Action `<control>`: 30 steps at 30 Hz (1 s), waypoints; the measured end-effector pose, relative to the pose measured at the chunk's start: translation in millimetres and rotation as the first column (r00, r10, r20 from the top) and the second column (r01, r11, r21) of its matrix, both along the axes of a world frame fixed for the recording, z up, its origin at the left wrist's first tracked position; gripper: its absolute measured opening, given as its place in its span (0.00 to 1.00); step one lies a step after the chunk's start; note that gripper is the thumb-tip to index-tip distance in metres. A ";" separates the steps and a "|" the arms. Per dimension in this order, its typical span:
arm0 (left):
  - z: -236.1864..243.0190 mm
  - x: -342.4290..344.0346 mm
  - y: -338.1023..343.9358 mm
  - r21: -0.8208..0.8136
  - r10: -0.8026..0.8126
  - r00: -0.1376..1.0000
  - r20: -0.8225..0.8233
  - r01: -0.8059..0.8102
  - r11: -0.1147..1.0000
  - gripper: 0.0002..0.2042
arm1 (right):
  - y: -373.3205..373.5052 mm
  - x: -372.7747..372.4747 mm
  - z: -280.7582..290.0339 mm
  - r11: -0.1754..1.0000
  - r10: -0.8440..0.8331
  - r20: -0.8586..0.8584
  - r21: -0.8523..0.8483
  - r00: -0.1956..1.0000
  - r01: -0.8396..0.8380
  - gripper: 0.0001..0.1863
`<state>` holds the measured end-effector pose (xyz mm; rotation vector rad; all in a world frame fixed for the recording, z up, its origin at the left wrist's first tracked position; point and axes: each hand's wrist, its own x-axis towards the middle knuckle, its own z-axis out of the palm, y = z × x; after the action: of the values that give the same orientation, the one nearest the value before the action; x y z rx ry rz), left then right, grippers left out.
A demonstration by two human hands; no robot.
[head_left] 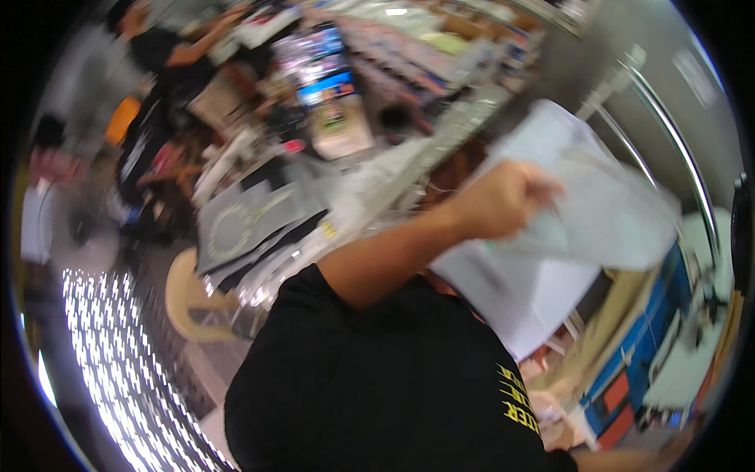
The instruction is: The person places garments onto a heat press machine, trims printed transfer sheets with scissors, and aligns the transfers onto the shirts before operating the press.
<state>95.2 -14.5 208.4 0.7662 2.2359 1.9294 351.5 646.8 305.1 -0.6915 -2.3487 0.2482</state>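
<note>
My left arm reaches across to the right, and my left hand [510,198] is closed, with its fingers pinching a thin, translucent white sheet [605,197]. The sheet spreads out to the right of the hand, blurred by motion; whether it is paper or plastic, I cannot tell. Below it lies or hangs another white sheet [519,287], partly covered by the arm and the upper sheet. My right hand [683,447] is at the lower right rim, smeared and dark, its fingers not readable.
A long table [358,193] bears grey and black flat pieces [255,212] and a bright picture panel [322,75]. A cream plastic chair [185,303] stands at its near left. Another person [169,55] works at the upper left. A metal rail [680,134] curves along the right.
</note>
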 end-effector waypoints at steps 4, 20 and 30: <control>-72.6 -64.5 46.4 0.180 0.112 0.886 0.449 -0.213 0.960 0.14 | -139.3 -14.3 -37.1 0.890 0.225 -0.324 -0.315 0.919 -0.329 0.31; -178.9 -42.8 87.4 -0.606 -0.077 0.830 -0.552 -0.337 0.720 0.27 | -429.6 4.3 -264.4 -0.036 0.037 -0.009 -0.999 0.999 -0.007 0.25; -205.9 -122.8 114.5 -0.653 -0.484 0.727 -0.487 0.065 0.755 0.24 | -418.4 -2.0 -271.8 -0.266 0.224 -0.070 -0.964 0.972 -0.008 0.26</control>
<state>-27.6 100.0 2.4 1.6994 2.6039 0.7437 349.5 228.4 33.3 -1.1350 -1.7047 2.5872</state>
